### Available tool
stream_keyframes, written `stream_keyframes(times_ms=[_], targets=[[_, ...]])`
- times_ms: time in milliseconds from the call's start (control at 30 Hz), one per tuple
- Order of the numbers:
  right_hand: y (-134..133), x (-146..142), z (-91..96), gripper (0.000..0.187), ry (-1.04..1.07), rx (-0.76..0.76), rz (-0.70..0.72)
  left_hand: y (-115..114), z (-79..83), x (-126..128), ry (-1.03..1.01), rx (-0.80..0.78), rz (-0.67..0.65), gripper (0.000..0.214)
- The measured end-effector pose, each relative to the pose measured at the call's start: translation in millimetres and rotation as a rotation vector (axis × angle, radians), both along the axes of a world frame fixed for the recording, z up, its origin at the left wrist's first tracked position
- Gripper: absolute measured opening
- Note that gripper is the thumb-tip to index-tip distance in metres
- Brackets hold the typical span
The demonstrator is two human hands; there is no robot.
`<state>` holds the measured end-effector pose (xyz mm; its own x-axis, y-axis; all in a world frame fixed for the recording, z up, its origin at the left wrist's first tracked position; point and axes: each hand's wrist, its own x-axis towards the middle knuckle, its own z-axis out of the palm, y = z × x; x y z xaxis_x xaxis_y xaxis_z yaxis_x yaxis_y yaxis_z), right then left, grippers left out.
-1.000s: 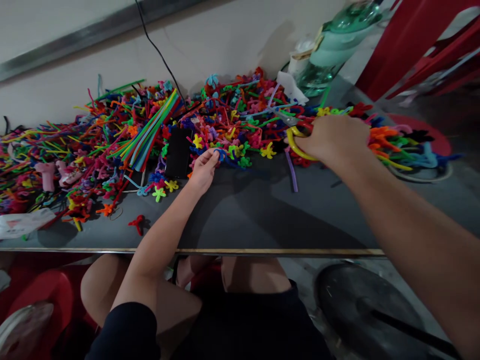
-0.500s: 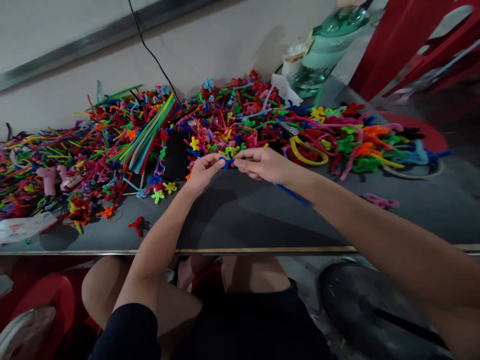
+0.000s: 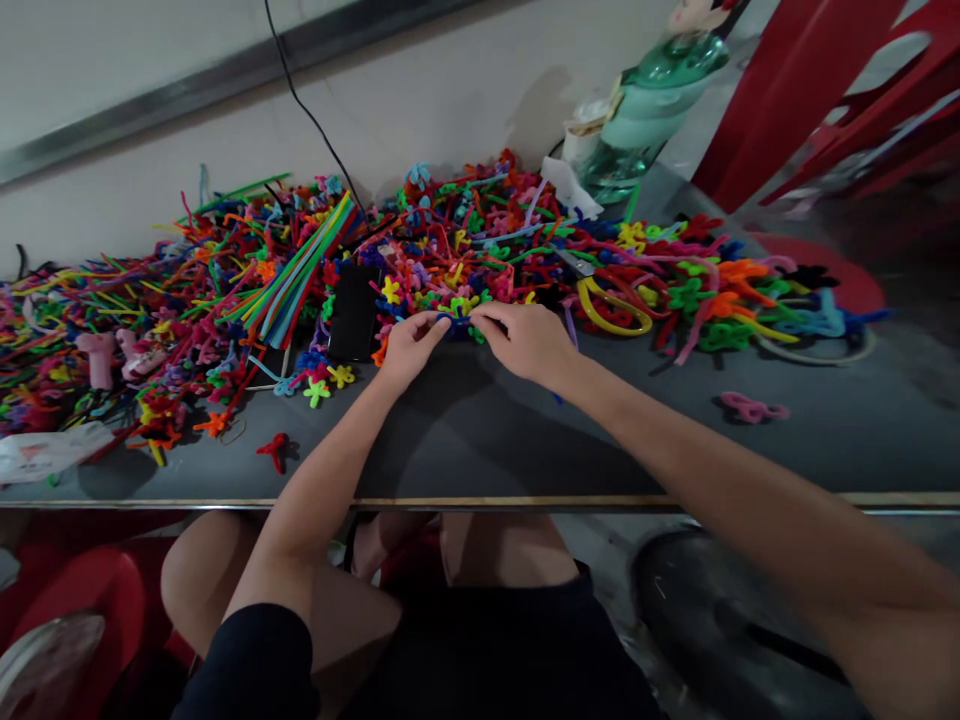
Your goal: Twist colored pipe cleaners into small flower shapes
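A dark blue pipe cleaner (image 3: 458,322) runs between my two hands, just above the grey table. My left hand (image 3: 414,345) pinches one part of it between thumb and forefinger. Opposite, my right hand (image 3: 525,340) is closed on the same pipe cleaner, its fingertips a small gap from the left ones. A short blue end pokes out below the right wrist. Behind the hands lies a heap of bent, colourful pipe cleaners (image 3: 427,245). A black phone (image 3: 354,312) rests left of my left hand.
Yellow-handled scissors (image 3: 611,305) lie right of my hands. A bundle of straight pipe cleaners (image 3: 304,275) leans on the heap. At the back stands a green bottle (image 3: 649,110). A pink twisted piece (image 3: 754,407) lies at right, a red one (image 3: 275,452) near the front edge (image 3: 510,501).
My right hand has turned and its wrist has dropped slightly. Less of the blue tail shows beneath the right forearm. Both hands keep their hold on the pipe cleaner.
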<state>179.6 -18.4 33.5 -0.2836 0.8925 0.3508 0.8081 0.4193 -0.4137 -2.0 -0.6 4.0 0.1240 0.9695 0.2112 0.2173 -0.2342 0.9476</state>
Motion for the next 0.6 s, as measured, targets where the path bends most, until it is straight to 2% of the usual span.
stream_keyframes(times_ms=[167,367,467,600], targets=[[15.6,3.2,-5.0,0.025,0.190,0.062,-0.032,1.4,-3.5,1.1,-0.058,-0.026,-0.005,0.025],[14.1,-6.3,-6.3,0.019,0.464,0.191,-0.046,-4.2,-1.1,3.9,-0.111,-0.175,-0.256,0.031],[11.1,-13.6,-14.0,0.020,0.663,0.096,-0.049,-5.5,0.8,4.9,-0.107,-0.149,-0.299,0.032],[12.1,-17.7,-24.7,0.028,0.839,-0.047,-0.002,-5.0,0.3,5.1,-0.117,-0.111,-0.235,0.032]])
